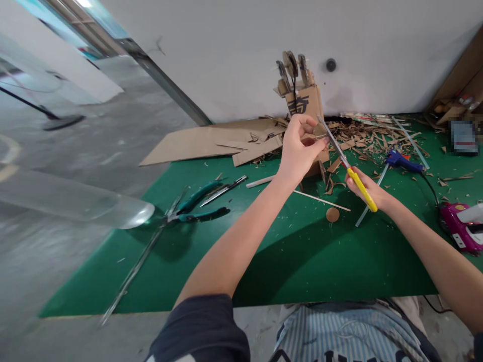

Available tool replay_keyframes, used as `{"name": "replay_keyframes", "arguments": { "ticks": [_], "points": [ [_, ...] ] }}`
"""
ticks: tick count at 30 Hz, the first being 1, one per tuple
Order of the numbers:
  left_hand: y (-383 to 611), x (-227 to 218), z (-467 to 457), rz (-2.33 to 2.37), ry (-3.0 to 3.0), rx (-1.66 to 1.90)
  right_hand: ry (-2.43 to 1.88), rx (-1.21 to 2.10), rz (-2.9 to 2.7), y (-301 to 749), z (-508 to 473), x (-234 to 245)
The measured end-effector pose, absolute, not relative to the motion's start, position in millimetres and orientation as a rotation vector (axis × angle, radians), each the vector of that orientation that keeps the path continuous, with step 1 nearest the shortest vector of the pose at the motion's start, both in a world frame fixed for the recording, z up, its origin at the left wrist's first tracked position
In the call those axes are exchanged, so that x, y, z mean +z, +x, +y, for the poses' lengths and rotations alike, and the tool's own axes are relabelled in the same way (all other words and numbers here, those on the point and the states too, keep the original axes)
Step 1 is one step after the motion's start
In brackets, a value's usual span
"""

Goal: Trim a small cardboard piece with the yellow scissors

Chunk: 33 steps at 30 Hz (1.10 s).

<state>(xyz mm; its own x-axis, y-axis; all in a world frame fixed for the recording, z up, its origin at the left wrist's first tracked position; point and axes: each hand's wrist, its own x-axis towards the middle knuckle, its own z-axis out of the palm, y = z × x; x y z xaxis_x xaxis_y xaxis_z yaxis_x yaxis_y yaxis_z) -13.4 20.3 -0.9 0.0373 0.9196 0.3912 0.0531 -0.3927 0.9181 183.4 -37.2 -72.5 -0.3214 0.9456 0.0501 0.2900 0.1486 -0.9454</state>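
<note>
Yellow-handled scissors (361, 188) are in my right hand (368, 187), with the blades pointing up and to the left. Between the fingertips of my left hand (300, 148) is a small piece of cardboard (320, 131), and the blades lie at its right edge. Whether they cut into it I cannot tell. Behind my hands stands a cardboard construction (302, 98) with round discs on top; my left hand hides part of its base. A small round cardboard disc (332, 215) rests on the green table below my hands.
On the green table (211, 271) are pliers (192, 206), a utility knife (224, 190) and a flat cardboard sheet (204, 142). Cardboard scraps (366, 138) pile against the wall. A blue glue gun (403, 161) and a magenta power strip (460, 229) sit at the right. A clear bottle-like object (124, 211) lies left.
</note>
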Motion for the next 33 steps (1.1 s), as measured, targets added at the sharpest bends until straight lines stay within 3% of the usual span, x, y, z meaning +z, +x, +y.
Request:
{"name": "replay_keyframes", "arguments": {
  "ticks": [33],
  "points": [
    [-19.3,8.6,26.9,1.058,1.325,1.42,-1.09,1.431,-1.624,187.5,-33.8,-72.0]
  ]
}}
